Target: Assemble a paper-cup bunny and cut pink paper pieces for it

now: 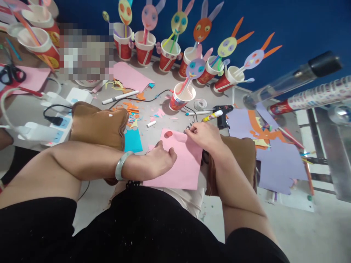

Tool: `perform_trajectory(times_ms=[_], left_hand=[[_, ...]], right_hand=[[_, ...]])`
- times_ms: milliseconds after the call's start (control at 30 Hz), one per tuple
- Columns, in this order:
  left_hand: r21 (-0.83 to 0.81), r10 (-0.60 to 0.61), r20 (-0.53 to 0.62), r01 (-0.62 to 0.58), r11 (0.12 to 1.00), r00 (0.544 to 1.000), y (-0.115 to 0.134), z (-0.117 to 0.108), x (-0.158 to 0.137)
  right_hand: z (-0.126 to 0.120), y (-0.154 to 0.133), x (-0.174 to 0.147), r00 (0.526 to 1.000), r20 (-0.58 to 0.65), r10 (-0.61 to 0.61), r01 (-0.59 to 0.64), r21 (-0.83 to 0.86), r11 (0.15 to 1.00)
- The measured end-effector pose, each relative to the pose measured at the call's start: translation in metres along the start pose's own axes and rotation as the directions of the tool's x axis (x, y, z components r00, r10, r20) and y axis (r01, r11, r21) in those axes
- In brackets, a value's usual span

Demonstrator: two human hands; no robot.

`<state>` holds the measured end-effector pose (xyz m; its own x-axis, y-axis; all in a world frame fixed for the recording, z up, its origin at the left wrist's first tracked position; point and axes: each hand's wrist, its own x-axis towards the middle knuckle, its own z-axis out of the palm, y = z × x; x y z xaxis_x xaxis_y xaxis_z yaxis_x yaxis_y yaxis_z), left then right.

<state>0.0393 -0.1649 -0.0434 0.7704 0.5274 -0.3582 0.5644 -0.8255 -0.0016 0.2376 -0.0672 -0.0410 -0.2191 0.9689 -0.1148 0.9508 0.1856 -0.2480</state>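
Observation:
A sheet of pink paper [183, 171] lies in front of me, with a small red oval piece [168, 134] near its upper left corner. Over the paper's left part is my left hand [160, 160], thumb and index finger apart and nothing held between them. My right hand [204, 137] is at the upper right edge of the sheet, fingers pinched together; what they hold, if anything, I cannot make out. A tiny shiny thing [188, 128] shows beside those fingertips. Just beyond lie a yellow marker [212, 116] and a black glue gun [223, 115].
Several red paper cups [144, 54] with rabbit-face figures line the back; one cup [179, 100] stands nearer. Brown cushions [100, 124] flank the paper. Left are power strips [59, 131] and scissors [12, 73]; right are purple sheets [279, 164] and stacked cups [315, 95].

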Motion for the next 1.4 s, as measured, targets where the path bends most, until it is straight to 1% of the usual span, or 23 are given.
perform_trajectory(times_ms=[133, 200, 267, 333, 400, 467, 500, 533, 567, 667, 700, 733, 767, 833, 867, 933, 1000, 1067, 1200, 1267, 1300, 1333, 1400], left_hand=[[-0.009, 0.008, 0.006, -0.008, 1.000, 1.000, 0.001, 0.001, 0.000], [0.004, 0.009, -0.001, -0.009, 1.000, 1.000, 0.001, 0.002, 0.000], [0.014, 0.002, -0.008, -0.002, 1.000, 1.000, 0.001, 0.004, 0.001], [0.018, 0.000, -0.014, 0.000, 1.000, 1.000, 0.002, 0.005, 0.001], [0.019, 0.006, -0.030, -0.006, 1.000, 1.000, 0.001, 0.004, 0.001], [0.013, 0.018, -0.036, -0.017, 1.000, 0.999, 0.000, 0.000, 0.001], [0.004, 0.025, -0.026, -0.024, 1.000, 0.999, 0.000, -0.004, 0.001], [-0.007, 0.034, -0.014, -0.034, 0.999, 0.999, -0.001, -0.007, 0.001], [-0.012, 0.037, 0.004, -0.037, 0.999, 0.999, -0.002, -0.010, 0.002], [-0.005, 0.041, 0.006, -0.041, 0.999, 0.999, -0.003, -0.015, 0.002], [-0.002, 0.041, -0.008, -0.041, 0.999, 0.999, -0.002, -0.014, 0.002], [0.002, 0.041, -0.032, -0.041, 0.999, 0.999, -0.001, -0.012, 0.002], [0.009, 0.041, -0.064, -0.040, 0.999, 0.997, 0.001, -0.010, 0.001], [0.039, 0.046, -0.150, -0.040, 0.998, 0.988, 0.004, -0.004, -0.001], [0.058, 0.056, -0.195, -0.045, 0.997, 0.979, 0.006, -0.002, -0.003], [0.077, 0.084, -0.263, -0.066, 0.995, 0.961, 0.011, 0.002, -0.007], [0.072, 0.138, -0.315, -0.121, 0.990, 0.939, 0.014, 0.004, -0.011], [0.072, 0.223, -0.365, -0.211, 0.975, 0.904, 0.017, 0.005, -0.015], [0.119, 0.456, -0.449, -0.455, 0.883, 0.768, 0.019, 0.003, -0.020], [0.147, 0.517, -0.501, -0.521, 0.841, 0.694, 0.019, 0.001, -0.023], [0.163, 0.521, -0.526, -0.521, 0.838, 0.673, 0.019, 0.001, -0.024], [0.176, 0.505, -0.545, -0.497, 0.850, 0.669, 0.019, 0.000, -0.025], [0.187, 0.415, -0.559, -0.378, 0.907, 0.718, 0.022, 0.000, -0.025]], right_hand=[[-0.003, -0.001, 0.000, 1.000, -0.021, 0.015, -0.013, 0.099, 0.995], [-0.007, -0.002, -0.002, 0.994, -0.107, 0.003, 0.018, 0.195, 0.981], [-0.010, -0.003, -0.006, 0.965, -0.264, -0.011, 0.093, 0.298, 0.950], [-0.012, -0.004, -0.011, 0.891, -0.454, 0.002, 0.187, 0.372, 0.909], [-0.013, -0.006, -0.017, 0.770, -0.637, 0.035, 0.297, 0.407, 0.864], [-0.013, -0.008, -0.021, 0.655, -0.753, 0.064, 0.387, 0.407, 0.827], [-0.014, -0.009, -0.023, 0.626, -0.777, 0.069, 0.414, 0.406, 0.814], [-0.015, -0.009, -0.025, 0.630, -0.774, 0.069, 0.423, 0.416, 0.805], [-0.016, -0.010, -0.026, 0.672, -0.738, 0.053, 0.416, 0.437, 0.797], [-0.018, -0.012, -0.027, 0.877, -0.470, -0.103, 0.365, 0.510, 0.779], [-0.017, -0.014, -0.027, 0.913, -0.361, -0.192, 0.365, 0.509, 0.780], [-0.015, -0.015, -0.026, 0.921, -0.260, -0.290, 0.385, 0.493, 0.780], [-0.012, -0.017, -0.025, 0.904, -0.180, -0.388, 0.426, 0.472, 0.772], [-0.002, -0.021, -0.022, 0.838, -0.054, -0.543, 0.512, 0.426, 0.746], [0.003, -0.023, -0.021, 0.806, -0.007, -0.592, 0.542, 0.409, 0.734], [0.013, -0.026, -0.018, 0.774, 0.050, -0.632, 0.569, 0.383, 0.728], [0.020, -0.027, -0.016, 0.774, 0.060, -0.631, 0.566, 0.380, 0.731], [0.021, -0.027, -0.014, 0.793, 0.046, -0.607, 0.538, 0.414, 0.734], [0.016, -0.028, -0.013, 0.901, 0.043, -0.433, 0.352, 0.511, 0.784], [0.015, -0.029, -0.011, 0.946, 0.029, -0.323, 0.251, 0.566, 0.786], [0.015, -0.029, -0.010, 0.959, 0.018, -0.284, 0.219, 0.594, 0.774], [0.016, -0.029, -0.009, 0.966, 0.009, -0.258, 0.196, 0.624, 0.756], [0.019, -0.028, -0.006, 0.972, 0.007, -0.235, 0.168, 0.679, 0.715]])
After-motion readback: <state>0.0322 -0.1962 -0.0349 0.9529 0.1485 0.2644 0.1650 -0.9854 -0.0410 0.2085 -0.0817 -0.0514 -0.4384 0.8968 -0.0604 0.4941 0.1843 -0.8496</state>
